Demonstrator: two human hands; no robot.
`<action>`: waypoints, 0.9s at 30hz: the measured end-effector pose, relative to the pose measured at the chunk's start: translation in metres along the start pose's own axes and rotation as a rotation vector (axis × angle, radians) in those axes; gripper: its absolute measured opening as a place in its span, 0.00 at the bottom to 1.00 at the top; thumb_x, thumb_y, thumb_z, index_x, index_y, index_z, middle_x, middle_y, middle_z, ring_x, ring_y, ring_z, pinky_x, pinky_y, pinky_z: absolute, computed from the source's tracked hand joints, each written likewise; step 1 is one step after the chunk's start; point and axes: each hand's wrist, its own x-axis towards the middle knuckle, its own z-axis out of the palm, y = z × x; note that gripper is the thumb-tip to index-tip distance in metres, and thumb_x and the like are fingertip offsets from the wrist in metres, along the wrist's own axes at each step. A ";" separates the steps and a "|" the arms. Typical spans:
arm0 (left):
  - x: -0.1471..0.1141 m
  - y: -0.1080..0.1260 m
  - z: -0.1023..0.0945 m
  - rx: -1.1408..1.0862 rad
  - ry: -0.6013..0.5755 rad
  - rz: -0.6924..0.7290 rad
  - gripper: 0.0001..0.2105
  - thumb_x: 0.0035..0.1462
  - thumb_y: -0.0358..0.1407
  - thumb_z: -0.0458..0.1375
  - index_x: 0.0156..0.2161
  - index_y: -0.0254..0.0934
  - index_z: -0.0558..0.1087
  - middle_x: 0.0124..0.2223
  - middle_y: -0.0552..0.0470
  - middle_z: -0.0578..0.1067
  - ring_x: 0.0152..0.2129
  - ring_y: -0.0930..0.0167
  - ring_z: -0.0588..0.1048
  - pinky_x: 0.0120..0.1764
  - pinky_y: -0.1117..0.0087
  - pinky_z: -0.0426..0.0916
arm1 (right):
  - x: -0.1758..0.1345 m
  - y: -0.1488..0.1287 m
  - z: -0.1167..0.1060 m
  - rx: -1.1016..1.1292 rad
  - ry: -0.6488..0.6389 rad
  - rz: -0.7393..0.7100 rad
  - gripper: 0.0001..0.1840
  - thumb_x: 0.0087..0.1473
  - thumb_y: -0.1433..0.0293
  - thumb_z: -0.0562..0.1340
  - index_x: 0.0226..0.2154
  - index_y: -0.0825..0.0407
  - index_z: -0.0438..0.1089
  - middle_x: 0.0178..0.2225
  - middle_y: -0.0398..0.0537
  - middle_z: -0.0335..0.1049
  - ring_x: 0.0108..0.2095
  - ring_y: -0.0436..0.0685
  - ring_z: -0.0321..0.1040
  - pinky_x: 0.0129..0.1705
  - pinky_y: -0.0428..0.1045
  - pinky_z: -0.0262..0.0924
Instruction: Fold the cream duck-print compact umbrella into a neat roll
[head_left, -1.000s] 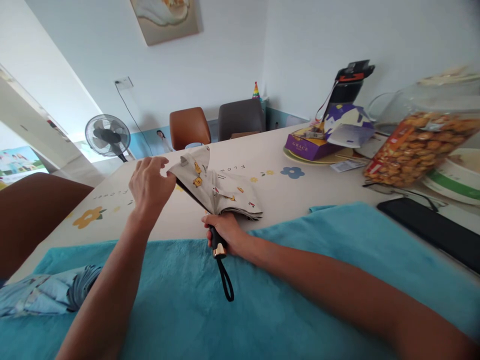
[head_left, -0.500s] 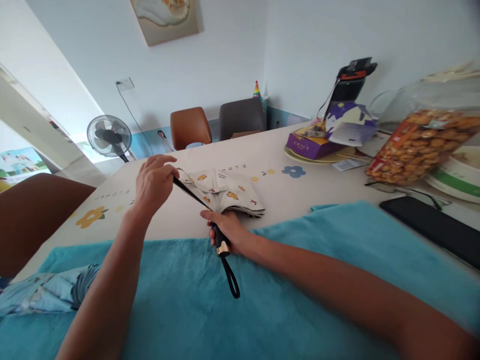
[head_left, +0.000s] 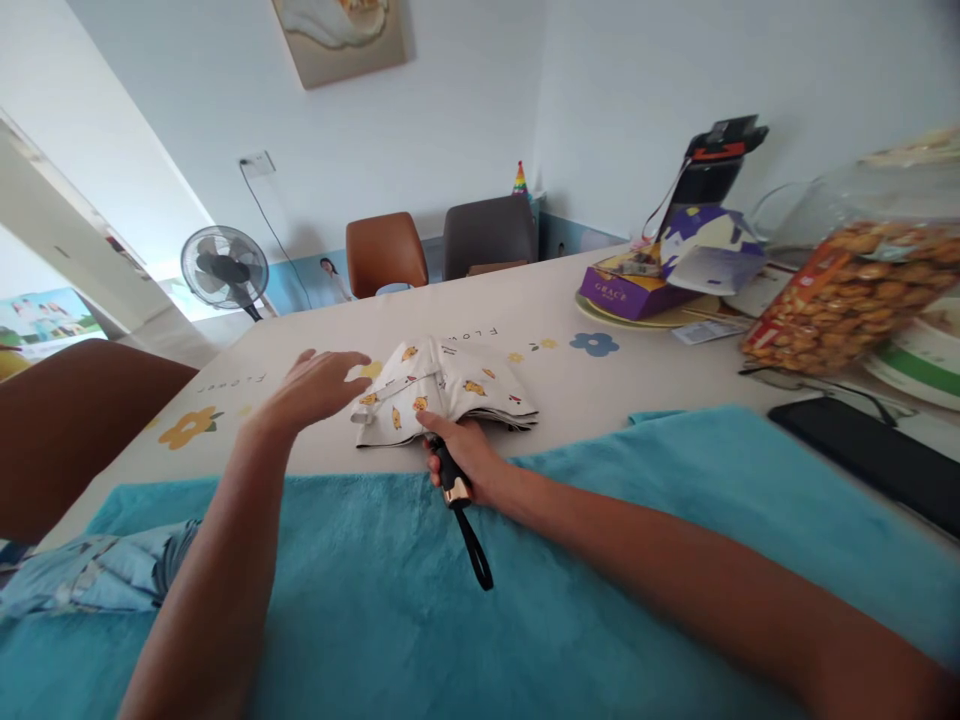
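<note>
A white folding umbrella with small orange and red prints lies loosely folded, its canopy over the table and its black handle toward me. My right hand is wrapped around that handle near the canopy, the thumb along the top. A gold band and a black wrist strap hang from the handle's end over the blue cloth. Left of the canopy, my left hand hovers with fingers stretched out and nothing in them. The umbrella's shaft is hidden by the fabric.
A teal cloth covers the near side of the table. A light blue folded umbrella rests at the left. To the right are a black phone, glasses, a jar of nuts and a purple box.
My left hand has let go of the canopy fabric it was pulling leftward, and its fingers have spread. The fabric has dropped over the near side. My right hand keeps its grip.
</note>
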 end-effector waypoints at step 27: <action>0.025 0.078 0.087 -0.588 0.134 0.109 0.26 0.56 0.41 0.51 0.58 0.33 0.63 0.65 0.40 0.56 0.64 0.62 0.50 0.62 0.57 0.46 | -0.003 0.009 0.005 -0.158 0.045 -0.086 0.14 0.51 0.73 0.57 0.17 0.50 0.58 0.08 0.41 0.57 0.09 0.50 0.55 0.09 0.44 0.50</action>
